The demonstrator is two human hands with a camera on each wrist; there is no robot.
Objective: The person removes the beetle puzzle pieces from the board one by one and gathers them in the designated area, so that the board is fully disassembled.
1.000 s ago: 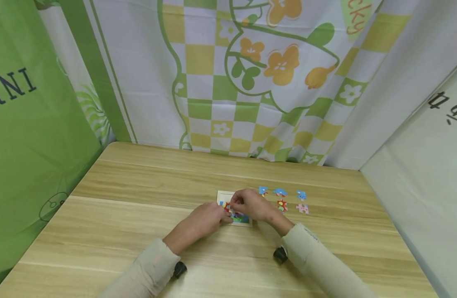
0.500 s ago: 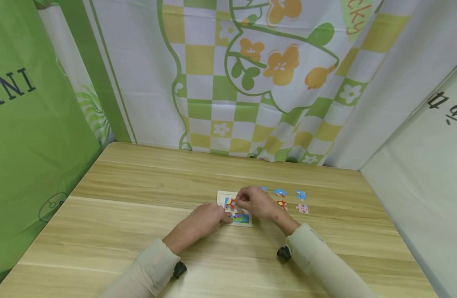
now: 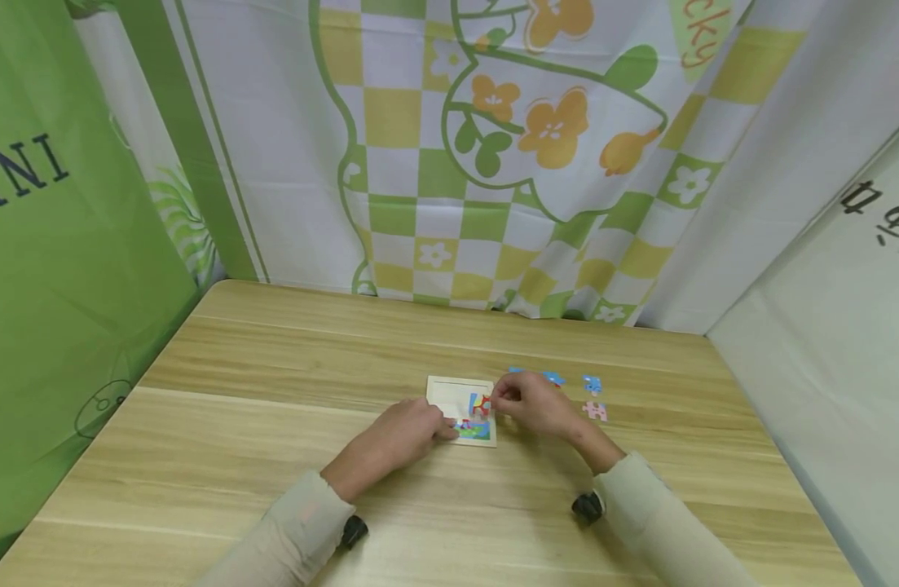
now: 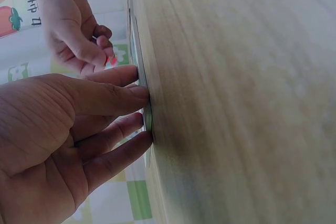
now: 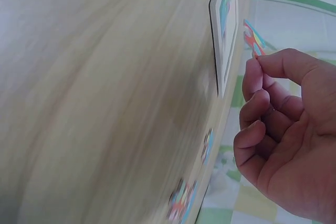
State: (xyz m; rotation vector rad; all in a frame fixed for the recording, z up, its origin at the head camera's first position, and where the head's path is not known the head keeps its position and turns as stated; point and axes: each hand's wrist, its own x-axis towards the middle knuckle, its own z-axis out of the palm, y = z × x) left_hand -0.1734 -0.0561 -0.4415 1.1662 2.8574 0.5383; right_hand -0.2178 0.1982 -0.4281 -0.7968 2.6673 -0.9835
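My right hand point(image 3: 533, 403) pinches a puzzle piece point(image 3: 480, 405) in red, yellow and blue between thumb and forefinger. In the right wrist view the piece point(image 5: 254, 38) is held up off the puzzle board point(image 5: 227, 40). In the head view it appears over the right part of the light-framed board point(image 3: 449, 381). Along the board's near side, green and blue pieces point(image 3: 474, 430) lie inside the frame. My left hand point(image 3: 398, 436) rests at the board's near left corner. Its fingertips point(image 4: 143, 139) touch the board's edge in the left wrist view.
Loose pieces lie on the wooden table point(image 3: 273, 391) right of the board, among them a blue piece point(image 3: 592, 383) and a pink piece point(image 3: 595, 411). My right hand partly covers others. A patterned curtain point(image 3: 449, 204) hangs behind the table.
My right hand has moved right with the pinched piece, from the board's left part to its right part. The board's pale inside shows more now. My left hand stays put.
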